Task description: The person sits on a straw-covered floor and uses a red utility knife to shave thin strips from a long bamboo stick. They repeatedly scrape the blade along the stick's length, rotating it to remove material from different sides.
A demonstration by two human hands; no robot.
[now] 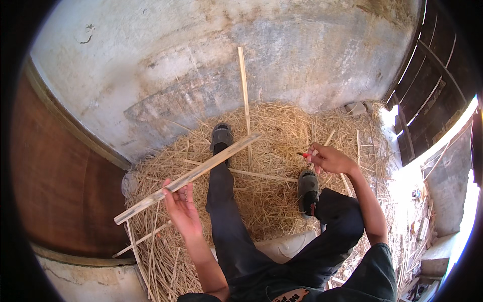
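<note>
A long flat wooden strip with dark streaks slants across the view, its far end up and to the right. My left hand grips it nearer its lower-left end, thumb and fingers closed around the edge. Over on the right, my right hand is closed on a small red object with a dark tip pointing left. Most of that object is hidden by the fingers, so its kind does not show. The red object and the strip are apart.
Straw-like shavings cover the ground around my shoes. A thin wooden stick leans on the stained wall. Another stick lies across the shavings. At the left stands a brown door panel; dark boards rise at the right.
</note>
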